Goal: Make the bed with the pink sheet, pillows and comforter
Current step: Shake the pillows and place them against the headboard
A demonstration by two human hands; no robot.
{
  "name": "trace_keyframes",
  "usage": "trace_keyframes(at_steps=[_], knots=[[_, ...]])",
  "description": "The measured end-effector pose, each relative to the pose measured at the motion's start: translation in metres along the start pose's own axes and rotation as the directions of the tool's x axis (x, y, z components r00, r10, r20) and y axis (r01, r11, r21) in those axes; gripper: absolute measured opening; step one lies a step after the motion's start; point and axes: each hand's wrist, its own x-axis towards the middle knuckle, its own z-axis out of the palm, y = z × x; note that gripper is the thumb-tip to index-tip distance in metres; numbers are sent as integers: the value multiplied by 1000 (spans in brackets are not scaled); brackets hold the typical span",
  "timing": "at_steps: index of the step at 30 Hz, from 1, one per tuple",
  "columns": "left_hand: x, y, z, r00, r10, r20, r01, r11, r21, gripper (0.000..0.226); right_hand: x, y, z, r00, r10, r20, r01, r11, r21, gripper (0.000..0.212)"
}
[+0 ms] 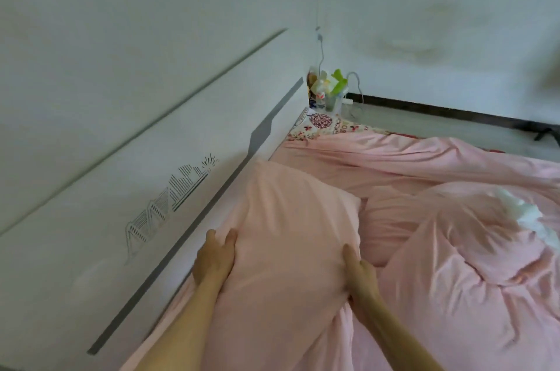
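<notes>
A pink pillow [291,231] lies along the white headboard [121,188] on the near side of the bed. My left hand [213,258] grips its left edge and my right hand [360,276] grips its right edge. A second pink pillow [391,228] lies just to the right, partly under the crumpled pink comforter [472,273], whose white filling [530,213] shows at an opening. The pink sheet [378,155] covers the mattress, with wrinkles toward the far side. At the far corner a floral-patterned cover [327,125] shows beyond the sheet.
The bed stands in a corner between two pale walls. A small cluster of items with green and white packaging [328,88] and a cable sits at the far corner by the headboard. A strip of grey floor [439,125] and dark skirting run along the far wall.
</notes>
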Motion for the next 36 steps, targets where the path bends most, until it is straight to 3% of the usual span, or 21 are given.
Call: trace_keyframes(at_steps=[3,7,10,14,17,20,23,25,28,33,36], knots=[[63,3,-2,997,73,23,-74,995,73,65,28,3,44,994,-4,-113,7,1000,24,44],[166,18,9,982,187,30,-188,982,26,57,94,0,105,979,-16,-204,25,999,39,42],[227,23,25,967,227,112,-226,974,-28,57,139,-4,139,970,-48,-239,63,996,55,31],[274,1,41,945,245,216,-269,959,89,66,201,26,169,980,-6,-199,-26,987,-157,63],[278,-34,70,913,282,295,-349,914,206,70,214,79,185,958,-23,-287,-105,901,-422,58],[272,-59,107,887,331,321,-427,852,301,75,205,110,195,931,61,-360,-219,882,-416,78],[275,-77,132,908,295,298,-390,855,342,78,210,141,189,910,244,-336,-350,886,-304,107],[276,-94,136,956,166,240,-238,919,315,89,211,158,181,913,275,-302,-369,871,-324,105],[281,-111,131,984,63,164,-123,915,383,98,212,168,174,928,264,-261,-338,894,-294,98],[279,-100,111,942,333,50,-331,889,316,51,191,168,180,939,224,-263,-264,956,-127,92],[266,-107,98,928,372,-20,-345,880,326,44,169,175,184,936,207,-286,-251,960,-127,93]])
